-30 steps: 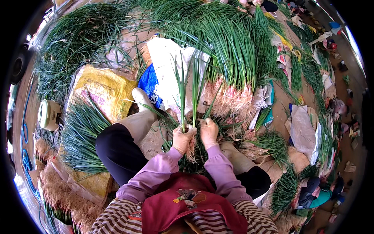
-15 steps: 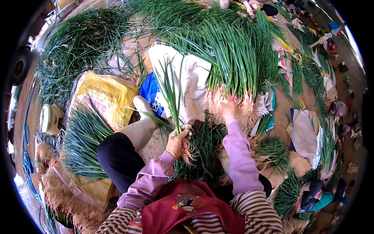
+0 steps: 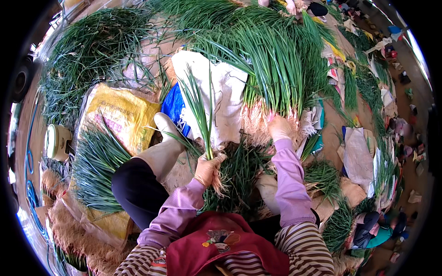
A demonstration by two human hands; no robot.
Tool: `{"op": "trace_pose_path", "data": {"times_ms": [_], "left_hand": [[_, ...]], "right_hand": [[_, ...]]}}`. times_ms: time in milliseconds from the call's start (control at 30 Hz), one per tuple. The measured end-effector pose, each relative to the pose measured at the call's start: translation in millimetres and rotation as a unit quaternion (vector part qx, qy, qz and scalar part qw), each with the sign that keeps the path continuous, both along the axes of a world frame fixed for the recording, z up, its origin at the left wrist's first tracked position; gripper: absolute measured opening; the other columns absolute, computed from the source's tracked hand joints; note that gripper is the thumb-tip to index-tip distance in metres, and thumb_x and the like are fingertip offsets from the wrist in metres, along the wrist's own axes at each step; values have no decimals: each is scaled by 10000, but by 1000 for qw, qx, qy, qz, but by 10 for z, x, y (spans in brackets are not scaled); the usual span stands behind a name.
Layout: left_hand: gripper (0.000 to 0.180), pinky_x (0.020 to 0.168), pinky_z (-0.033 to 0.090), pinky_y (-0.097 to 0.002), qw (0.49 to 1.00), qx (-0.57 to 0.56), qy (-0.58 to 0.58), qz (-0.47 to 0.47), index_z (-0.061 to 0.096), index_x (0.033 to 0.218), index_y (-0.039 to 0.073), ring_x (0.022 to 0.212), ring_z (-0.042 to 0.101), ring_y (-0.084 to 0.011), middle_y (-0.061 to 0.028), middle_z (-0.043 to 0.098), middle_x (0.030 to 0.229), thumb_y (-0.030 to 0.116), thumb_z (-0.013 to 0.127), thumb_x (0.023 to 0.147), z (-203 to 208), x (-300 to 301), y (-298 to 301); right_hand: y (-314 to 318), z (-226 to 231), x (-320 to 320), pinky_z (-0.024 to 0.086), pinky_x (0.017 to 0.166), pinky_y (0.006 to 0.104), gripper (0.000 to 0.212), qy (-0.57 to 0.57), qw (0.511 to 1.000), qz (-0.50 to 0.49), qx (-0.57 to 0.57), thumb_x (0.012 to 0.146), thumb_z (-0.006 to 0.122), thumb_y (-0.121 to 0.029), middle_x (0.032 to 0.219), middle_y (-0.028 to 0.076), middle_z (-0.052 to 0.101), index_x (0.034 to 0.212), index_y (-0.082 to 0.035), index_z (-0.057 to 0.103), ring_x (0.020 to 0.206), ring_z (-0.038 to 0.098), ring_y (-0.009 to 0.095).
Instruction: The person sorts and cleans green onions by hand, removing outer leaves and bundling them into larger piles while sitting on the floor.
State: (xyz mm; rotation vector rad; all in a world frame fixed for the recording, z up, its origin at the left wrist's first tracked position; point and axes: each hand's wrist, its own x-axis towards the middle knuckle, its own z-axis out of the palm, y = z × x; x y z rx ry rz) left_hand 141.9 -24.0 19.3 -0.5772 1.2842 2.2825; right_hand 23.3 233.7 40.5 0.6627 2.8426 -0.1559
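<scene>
My left hand [image 3: 207,171] is closed around the lower stems of a small bunch of spring onions [image 3: 200,115]. Their green leaves point away from me, and pale roots hang below the fist. Farther right, my right hand [image 3: 279,128] reaches to the root end of a big pile of spring onions [image 3: 276,69]. Its fingers are pinched at the base of the stems, partly hidden among the pinkish roots. A white woven sack [image 3: 225,89] lies just left of that pile. Loose green leaves [image 3: 237,170] cover the ground between my legs.
At my left, a bundle of spring onions [image 3: 99,170] lies on a yellow sack [image 3: 122,112], beside a pale bucket [image 3: 59,141]. A leafy heap [image 3: 92,60] spreads at the far left. Another person's hand [image 3: 291,7] shows at the far edge; a person sits at the lower right.
My right hand has moved slightly right and come to the base of the stems in the pile. My left hand still holds its bunch, nearly in place.
</scene>
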Motion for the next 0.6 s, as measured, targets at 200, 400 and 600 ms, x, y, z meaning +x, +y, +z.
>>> {"op": "trace_pose_path", "data": {"times_ms": [200,400,600], "left_hand": [[285,339,290,-191,1000,-15,5,-15,602,1089,22,368,364,-38,14,552,593,118,652,826,127,-5,57],[130,349,339,-223,996,-24,8,-83,623,797,9,391,482,-88,-52,586,560,130,664,822,-55,91,73],[154,323,305,-214,994,-31,12,-100,609,731,23,336,440,-92,-57,561,501,136,659,822,-30,151,108]], "right_hand": [[-727,134,990,473,443,334,110,167,957,217,-100,771,656,-208,582,67,602,837,-121,650,423,559,199],[-930,122,1459,408,500,303,268,21,883,108,-456,859,603,-321,639,84,587,837,-56,630,505,492,175],[-903,-322,1093,398,506,237,225,55,755,-125,-642,863,616,-266,637,16,548,857,-42,635,521,449,99]]}}
